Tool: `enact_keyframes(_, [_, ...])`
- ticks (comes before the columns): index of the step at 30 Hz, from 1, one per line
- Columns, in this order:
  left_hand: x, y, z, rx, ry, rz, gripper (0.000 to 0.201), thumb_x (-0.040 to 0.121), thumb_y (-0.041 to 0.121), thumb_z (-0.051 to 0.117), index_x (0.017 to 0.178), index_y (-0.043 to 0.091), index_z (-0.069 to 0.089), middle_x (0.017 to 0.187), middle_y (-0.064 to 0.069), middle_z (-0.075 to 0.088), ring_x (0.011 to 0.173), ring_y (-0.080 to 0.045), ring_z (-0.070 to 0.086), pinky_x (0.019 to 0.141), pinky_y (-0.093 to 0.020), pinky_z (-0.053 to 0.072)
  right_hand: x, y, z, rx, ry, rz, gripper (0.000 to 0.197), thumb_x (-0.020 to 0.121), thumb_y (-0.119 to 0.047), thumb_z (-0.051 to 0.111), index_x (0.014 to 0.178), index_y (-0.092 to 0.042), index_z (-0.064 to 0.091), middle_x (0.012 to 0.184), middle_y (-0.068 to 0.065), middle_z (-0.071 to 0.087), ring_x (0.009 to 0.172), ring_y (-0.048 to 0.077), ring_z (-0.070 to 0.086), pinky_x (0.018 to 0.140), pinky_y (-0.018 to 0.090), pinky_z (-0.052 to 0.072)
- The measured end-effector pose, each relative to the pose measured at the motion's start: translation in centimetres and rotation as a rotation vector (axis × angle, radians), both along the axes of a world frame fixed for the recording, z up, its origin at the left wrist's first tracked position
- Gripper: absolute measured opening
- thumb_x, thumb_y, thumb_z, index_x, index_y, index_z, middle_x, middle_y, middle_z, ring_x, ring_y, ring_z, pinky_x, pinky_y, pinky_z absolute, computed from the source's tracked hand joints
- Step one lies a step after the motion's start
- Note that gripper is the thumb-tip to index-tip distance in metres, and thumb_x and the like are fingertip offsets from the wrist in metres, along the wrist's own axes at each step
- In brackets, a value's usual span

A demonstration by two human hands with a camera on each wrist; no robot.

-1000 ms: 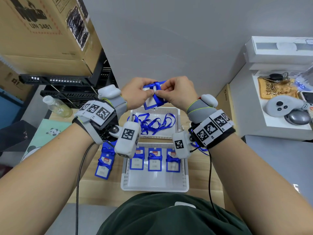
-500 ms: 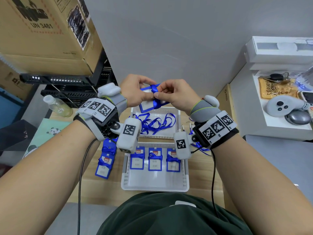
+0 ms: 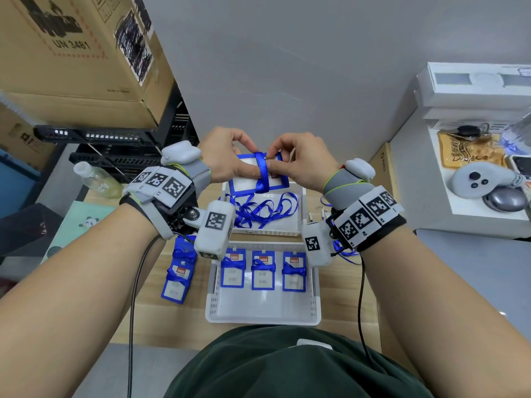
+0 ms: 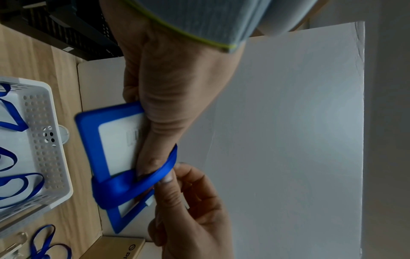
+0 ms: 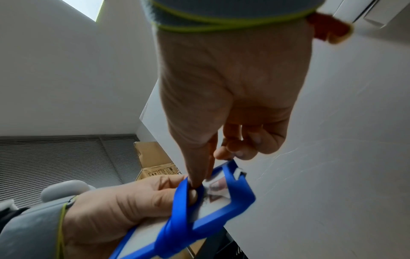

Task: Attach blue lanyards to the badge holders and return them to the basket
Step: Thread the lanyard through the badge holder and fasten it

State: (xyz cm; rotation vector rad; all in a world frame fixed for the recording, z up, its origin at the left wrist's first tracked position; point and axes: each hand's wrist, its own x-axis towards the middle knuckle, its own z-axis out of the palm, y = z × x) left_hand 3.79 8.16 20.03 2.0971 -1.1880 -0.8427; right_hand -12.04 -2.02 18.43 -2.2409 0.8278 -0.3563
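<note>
Blue plastic frames the badge holder (image 3: 246, 175) that we hold up at the centre of the head view, above the far white basket (image 3: 298, 225). Our left hand (image 3: 222, 158) grips the holder's left end, fingers curled behind it and the thumb lying across its clear face. A blue lanyard (image 3: 262, 170) is wrapped round the middle of the holder, and our right hand (image 3: 298, 162) pinches that strap between thumb and forefinger at the holder's upper edge. In the left wrist view the strap (image 4: 124, 185) crosses over itself on the frame's edge, with the left thumb tucked under one turn.

Loose blue lanyards (image 3: 258, 209) lie tangled in the far basket. Lower in the frame, the near white basket (image 3: 263, 318) holds three wrapped badge holders (image 3: 262, 270) in a row along its far side. Two more wrapped holders (image 3: 176, 278) lie on the wooden table (image 3: 186, 326) just left of that basket.
</note>
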Motion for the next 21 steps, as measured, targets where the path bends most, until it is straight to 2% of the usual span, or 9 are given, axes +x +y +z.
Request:
enact_keyframes(2, [-0.03,0.05,-0.03,0.001,-0.015,0.008,0.046,0.054,0.039,0.092,0.086,0.023,0.063,0.053,0.002,0.051,0.041,-0.012,0.038,0.039,-0.02,0.03,0.1,0.04,0.03,-0.029,0.011,-0.006,0.008,0.079,-0.03,0.076,0.078,-0.026,0.069,0.061,-0.007,0.054,0.054,0.004,0.049,0.065,0.014,0.041])
enact_keyframes(4, [-0.05,0.07,-0.03,0.007,-0.039,0.011,0.047,0.053,0.039,0.092,0.085,0.022,0.062,0.053,0.003,0.052,0.042,-0.012,0.041,0.042,-0.022,0.032,0.17,0.19,0.03,-0.03,0.016,-0.003,0.005,0.079,-0.029,0.075,0.077,-0.025,0.072,0.057,-0.009,0.054,0.05,0.001,0.048,0.058,0.006,0.036])
enact_keyframes(6, [-0.02,0.04,-0.07,0.015,-0.071,0.005,0.048,0.051,0.04,0.092,0.083,0.024,0.061,0.056,0.002,0.055,0.047,-0.015,0.046,0.045,-0.024,0.037,0.21,0.27,0.03,-0.018,0.01,0.008,0.004,0.079,-0.027,0.076,0.077,-0.025,0.072,0.055,-0.01,0.054,0.048,-0.002,0.048,0.057,0.006,0.037])
enact_keyframes(9, [-0.03,0.0,-0.15,0.019,-0.087,-0.017,0.048,0.053,0.04,0.092,0.085,0.023,0.061,0.058,0.0,0.056,0.046,-0.015,0.045,0.041,-0.022,0.035,0.32,0.32,-0.05,-0.052,0.025,0.024,0.009,0.08,-0.028,0.075,0.074,-0.029,0.067,0.057,-0.01,0.055,0.049,0.002,0.049,0.06,0.008,0.039])
enact_keyframes(12, [0.11,0.02,-0.21,0.02,-0.062,-0.034,0.045,0.057,0.04,0.09,0.087,0.022,0.062,0.06,-0.003,0.058,0.041,-0.012,0.039,0.032,-0.018,0.029,0.56,0.35,-0.27,-0.087,0.072,0.014,0.01,0.082,-0.03,0.069,0.074,-0.03,0.065,0.063,-0.009,0.055,0.057,0.005,0.05,0.065,0.024,0.045])
enact_keyframes(14, [0.17,0.07,-0.19,0.03,-0.045,-0.044,0.043,0.061,0.039,0.089,0.089,0.02,0.064,0.063,-0.007,0.061,0.04,-0.012,0.04,0.03,-0.015,0.028,0.52,0.21,-0.51,-0.08,0.069,-0.014,0.009,0.085,-0.028,0.067,0.076,-0.029,0.064,0.065,-0.01,0.053,0.062,0.006,0.049,0.063,0.026,0.042])
enact_keyframes(17, [0.28,0.07,-0.18,0.057,-0.014,-0.069,0.034,0.067,0.035,0.086,0.093,0.021,0.069,0.073,-0.007,0.069,0.045,-0.009,0.049,0.031,-0.011,0.029,0.22,-0.14,-0.73,-0.047,0.042,-0.074,0.01,0.088,-0.025,0.064,0.079,-0.025,0.062,0.067,-0.011,0.05,0.068,0.01,0.049,0.062,0.024,0.033])
enact_keyframes(21, [0.26,0.14,-0.28,0.073,0.045,-0.145,0.025,0.077,0.036,0.079,0.101,0.029,0.075,0.078,0.003,0.073,0.051,0.001,0.056,0.041,-0.01,0.037,0.3,-0.34,-0.94,0.02,0.004,-0.157,0.011,0.089,-0.019,0.061,0.079,-0.02,0.062,0.06,-0.012,0.051,0.063,0.005,0.048,0.067,0.024,0.035])
